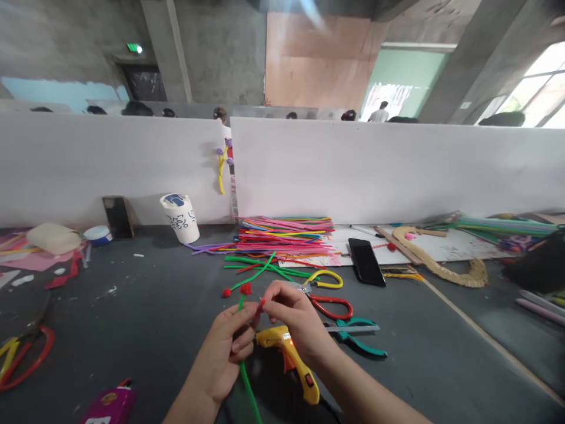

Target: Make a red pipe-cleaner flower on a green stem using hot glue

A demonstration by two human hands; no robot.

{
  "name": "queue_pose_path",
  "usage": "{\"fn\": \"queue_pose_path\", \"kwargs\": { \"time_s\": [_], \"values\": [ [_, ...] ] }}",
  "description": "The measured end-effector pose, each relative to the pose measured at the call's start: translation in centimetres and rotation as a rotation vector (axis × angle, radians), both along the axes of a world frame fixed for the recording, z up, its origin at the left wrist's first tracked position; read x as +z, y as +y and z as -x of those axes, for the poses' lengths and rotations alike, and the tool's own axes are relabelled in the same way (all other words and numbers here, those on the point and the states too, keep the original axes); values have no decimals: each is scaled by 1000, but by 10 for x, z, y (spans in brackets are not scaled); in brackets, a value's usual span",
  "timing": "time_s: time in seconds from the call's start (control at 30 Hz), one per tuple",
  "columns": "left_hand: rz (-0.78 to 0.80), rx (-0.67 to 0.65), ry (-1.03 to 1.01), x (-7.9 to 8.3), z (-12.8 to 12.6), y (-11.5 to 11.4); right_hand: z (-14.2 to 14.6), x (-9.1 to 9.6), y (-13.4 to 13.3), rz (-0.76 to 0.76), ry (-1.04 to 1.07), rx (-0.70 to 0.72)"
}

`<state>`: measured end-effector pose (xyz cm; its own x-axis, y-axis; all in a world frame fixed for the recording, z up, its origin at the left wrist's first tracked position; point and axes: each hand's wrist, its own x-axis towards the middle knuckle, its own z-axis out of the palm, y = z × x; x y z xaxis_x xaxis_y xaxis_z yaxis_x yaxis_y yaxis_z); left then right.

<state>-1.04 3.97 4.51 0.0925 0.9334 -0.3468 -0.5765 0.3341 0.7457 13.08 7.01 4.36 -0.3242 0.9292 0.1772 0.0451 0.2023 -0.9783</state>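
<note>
My left hand [229,347] is closed round a green pipe cleaner stem [247,383] that runs down toward me, its top end carrying a small red bud [246,288]. My right hand [293,315] pinches a tiny red piece [262,304] at the stem's top, fingertips meeting those of the left hand. Under my right wrist lies a yellow glue gun [286,353] on the grey table. Another green stem with a red tip [226,292] lies just beyond my hands.
A stack of coloured pipe cleaners [285,232] lies ahead by the white partition [375,171]. Red-and-yellow scissors [329,294], teal pliers [359,335], a black phone [366,262], a paper cup [180,218] and another scissors at left [22,356] are about. People's heads show behind the partition.
</note>
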Motion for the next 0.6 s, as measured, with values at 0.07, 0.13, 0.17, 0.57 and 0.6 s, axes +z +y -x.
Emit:
{"fn": "queue_pose_path", "kwargs": {
  "time_s": [0.07, 0.13, 0.17, 0.57, 0.6],
  "values": [
    [-11, -23, -2, 7, -6, -6, 2, 3, -11, -39, 78, -42],
    [-21, -31, 11, 12, -10, -10, 2, 5, -18, -88, 109, -83],
    [-24, -32, 25, 14, -11, -11, 1, 6, -20, -115, 111, -102],
    [-59, -8, 241, 17, -27, -17, -28, 10, -28, -297, -247, -166],
    [-65, 3, 258, 17, -26, -16, -34, 11, -26, -282, -321, -161]
  ]
}}
